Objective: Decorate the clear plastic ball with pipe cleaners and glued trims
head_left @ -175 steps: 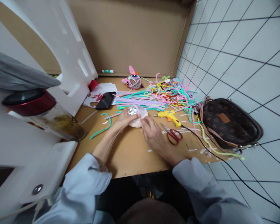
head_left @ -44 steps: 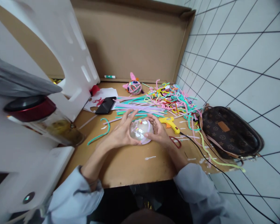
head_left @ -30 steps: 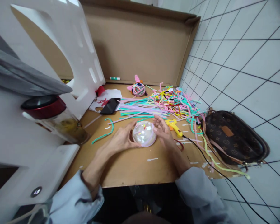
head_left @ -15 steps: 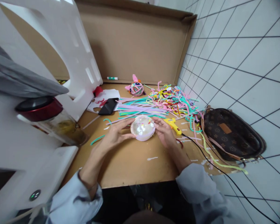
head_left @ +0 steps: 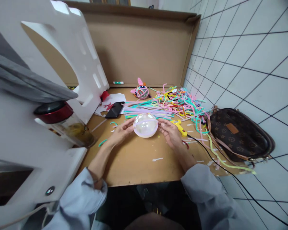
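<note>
Between my two hands, above the tabletop, is a clear plastic ball with a pale purple pipe cleaner running around it. My left hand grips its left side with closed fingertips. On the opposite side, the fingers of my right hand close on the ball's edge. Just behind it lies a row of straight pipe cleaners in purple and teal. Right of my right hand, a yellow glue gun lies partly covered by it. Scissors show only as a bit of red handle beside my right wrist.
A tangled pile of colourful pipe cleaners and a pink-eared ball toy are at the back. A phone lies on paper. A glass bottle stands left, a brown handbag right. A black cord trails off the right edge.
The ball was pressed close in my hands, then lowered to the table and turned. Now it is lifted again, held from both sides, its purple band crossing the upper part. The view has shifted slightly.
</note>
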`<move>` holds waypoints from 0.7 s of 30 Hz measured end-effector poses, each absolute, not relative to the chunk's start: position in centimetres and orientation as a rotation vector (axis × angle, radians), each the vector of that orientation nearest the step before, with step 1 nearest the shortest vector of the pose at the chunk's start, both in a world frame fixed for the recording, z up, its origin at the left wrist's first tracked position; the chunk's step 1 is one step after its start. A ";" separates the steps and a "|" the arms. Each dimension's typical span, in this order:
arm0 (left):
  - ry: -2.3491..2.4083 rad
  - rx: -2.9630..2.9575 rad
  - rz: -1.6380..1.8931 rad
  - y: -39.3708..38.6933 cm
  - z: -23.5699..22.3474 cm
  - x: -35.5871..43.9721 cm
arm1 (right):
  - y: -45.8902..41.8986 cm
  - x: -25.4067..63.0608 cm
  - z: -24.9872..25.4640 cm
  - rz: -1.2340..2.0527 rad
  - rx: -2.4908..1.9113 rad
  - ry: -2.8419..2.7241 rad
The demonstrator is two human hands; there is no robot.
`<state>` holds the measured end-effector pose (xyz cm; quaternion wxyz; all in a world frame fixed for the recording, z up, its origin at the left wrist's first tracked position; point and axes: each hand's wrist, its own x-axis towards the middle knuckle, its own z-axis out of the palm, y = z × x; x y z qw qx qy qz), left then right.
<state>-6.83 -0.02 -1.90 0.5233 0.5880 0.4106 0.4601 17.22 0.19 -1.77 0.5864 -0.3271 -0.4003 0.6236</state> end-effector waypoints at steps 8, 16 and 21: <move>0.919 1.268 1.099 0.2 -2.1 -6.4 | 0.2 16.7 -2.1 1.436 -0.706 -0.949; 0.882 1.256 1.099 0.1 -1.8 -5.7 | 0.8 16.6 -3.5 1.424 -0.830 -0.868; 0.841 1.159 1.126 0.2 -2.1 -5.6 | 1.2 16.8 -4.0 1.363 -0.910 -0.905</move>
